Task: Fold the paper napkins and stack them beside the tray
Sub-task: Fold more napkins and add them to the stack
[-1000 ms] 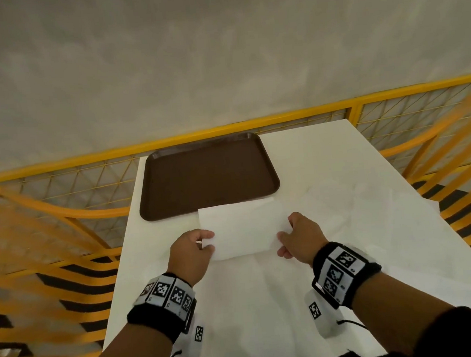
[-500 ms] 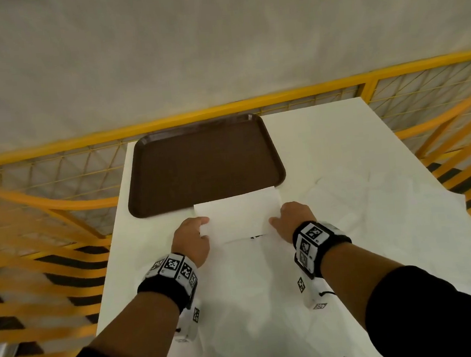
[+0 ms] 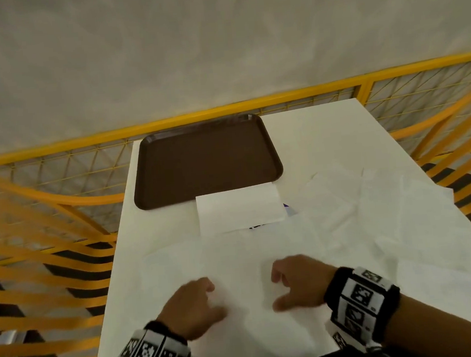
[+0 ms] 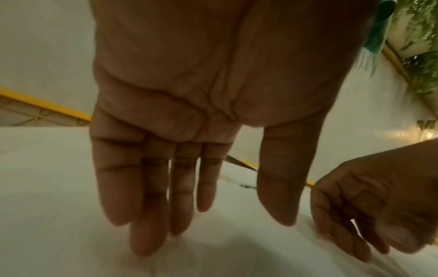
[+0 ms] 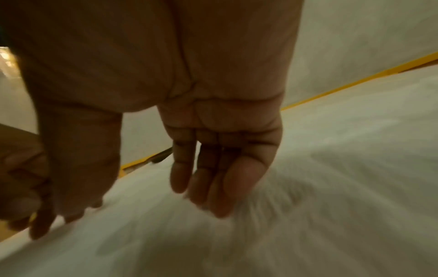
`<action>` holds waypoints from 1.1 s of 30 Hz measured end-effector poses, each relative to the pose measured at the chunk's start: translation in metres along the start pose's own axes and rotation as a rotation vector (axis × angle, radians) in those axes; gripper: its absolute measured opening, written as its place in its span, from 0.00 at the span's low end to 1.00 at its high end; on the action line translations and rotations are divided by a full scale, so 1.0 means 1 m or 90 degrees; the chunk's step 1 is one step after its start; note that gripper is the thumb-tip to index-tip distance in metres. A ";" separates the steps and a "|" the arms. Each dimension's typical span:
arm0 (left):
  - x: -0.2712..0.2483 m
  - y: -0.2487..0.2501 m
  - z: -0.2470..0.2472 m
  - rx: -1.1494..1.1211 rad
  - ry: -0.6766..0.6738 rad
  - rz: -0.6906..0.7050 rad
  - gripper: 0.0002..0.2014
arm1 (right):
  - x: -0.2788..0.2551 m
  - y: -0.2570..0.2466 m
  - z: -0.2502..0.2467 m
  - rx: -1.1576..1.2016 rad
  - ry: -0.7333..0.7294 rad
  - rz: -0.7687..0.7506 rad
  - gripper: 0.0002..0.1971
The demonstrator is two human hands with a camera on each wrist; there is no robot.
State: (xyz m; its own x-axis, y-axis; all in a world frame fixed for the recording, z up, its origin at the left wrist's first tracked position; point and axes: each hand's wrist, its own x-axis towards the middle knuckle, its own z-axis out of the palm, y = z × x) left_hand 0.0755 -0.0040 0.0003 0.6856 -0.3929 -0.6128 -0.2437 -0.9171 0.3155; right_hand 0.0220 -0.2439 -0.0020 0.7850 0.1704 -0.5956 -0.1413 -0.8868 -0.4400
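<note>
A folded white napkin [image 3: 238,208] lies on the table just in front of the brown tray [image 3: 170,167], its far edge at the tray's near rim. Large unfolded napkins [image 3: 235,258] cover the table nearer to me. My left hand [image 3: 195,303] and right hand [image 3: 293,283] hover side by side over one of these sheets, both empty. The left wrist view shows the left hand's fingers [image 4: 151,215] straight and pointing down at the paper. In the right wrist view the right hand's fingers [image 5: 213,183] are loosely bent above the paper. Both hands are blurred.
More spread napkins [image 3: 372,194] lie at the right of the white table [image 3: 310,132]. A yellow metal railing [image 3: 55,145] runs behind and along both sides of the table. A small dark printed item [image 3: 257,225] peeks from under the folded napkin.
Both hands have let go of the folded napkin by the tray and drawn back toward me over the unfolded sheets. The napkin stays where it was set.
</note>
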 end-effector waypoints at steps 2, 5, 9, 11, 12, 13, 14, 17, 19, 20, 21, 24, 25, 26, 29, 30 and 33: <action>-0.010 -0.002 0.021 -0.024 -0.003 -0.022 0.35 | -0.013 -0.005 0.020 0.018 -0.026 0.011 0.35; -0.015 0.001 0.039 -0.056 0.041 -0.046 0.32 | -0.021 -0.016 0.041 -0.022 0.005 0.015 0.35; -0.019 0.006 0.049 -0.075 0.101 -0.038 0.14 | -0.020 -0.025 0.053 -0.035 0.038 0.031 0.18; -0.022 0.005 0.046 -0.114 0.123 -0.013 0.14 | -0.020 -0.024 0.052 -0.048 0.039 0.007 0.15; -0.024 0.005 0.043 -0.126 0.130 0.004 0.16 | -0.022 -0.023 0.050 -0.056 0.039 -0.005 0.18; -0.028 0.005 0.038 -0.139 0.137 0.020 0.17 | -0.024 -0.022 0.047 -0.049 0.048 -0.016 0.19; -0.031 0.005 0.033 -0.156 0.142 0.034 0.19 | -0.027 -0.020 0.042 -0.028 0.064 -0.025 0.17; -0.043 0.003 0.019 -0.274 0.184 0.070 0.20 | -0.041 -0.010 0.025 0.091 0.117 -0.051 0.16; -0.053 0.003 0.012 -0.445 0.219 0.067 0.18 | -0.053 -0.001 0.016 0.324 0.126 -0.045 0.20; -0.058 0.003 0.008 -0.534 0.234 0.055 0.19 | -0.059 0.005 0.014 0.467 0.121 -0.051 0.25; -0.064 0.005 0.003 -0.617 0.247 0.051 0.18 | -0.064 0.010 0.012 0.588 0.111 -0.064 0.30; -0.078 0.012 -0.008 -0.775 0.265 0.060 0.09 | -0.078 0.016 0.012 0.745 0.082 -0.135 0.35; -0.083 0.015 -0.011 -0.811 0.262 0.072 0.08 | -0.082 0.014 0.013 0.757 0.089 -0.152 0.36; -0.086 0.018 -0.013 -0.839 0.261 0.081 0.07 | -0.084 0.012 0.015 0.764 0.115 -0.159 0.38; -0.092 0.022 -0.015 -0.852 0.293 0.093 0.06 | -0.089 -0.001 0.016 0.804 0.241 -0.169 0.37; -0.093 0.022 -0.015 -0.838 0.306 0.101 0.06 | -0.091 -0.004 0.016 0.808 0.283 -0.168 0.29; -0.100 0.018 -0.017 -0.818 0.265 0.154 0.21 | -0.100 -0.010 0.013 0.744 0.383 -0.152 0.07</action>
State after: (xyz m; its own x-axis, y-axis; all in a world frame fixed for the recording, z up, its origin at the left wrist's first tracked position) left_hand 0.0140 0.0201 0.0796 0.9261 -0.2747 -0.2586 0.2598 -0.0328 0.9651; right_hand -0.0628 -0.2470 0.0532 0.9620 -0.2143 -0.1694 -0.1565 0.0761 -0.9848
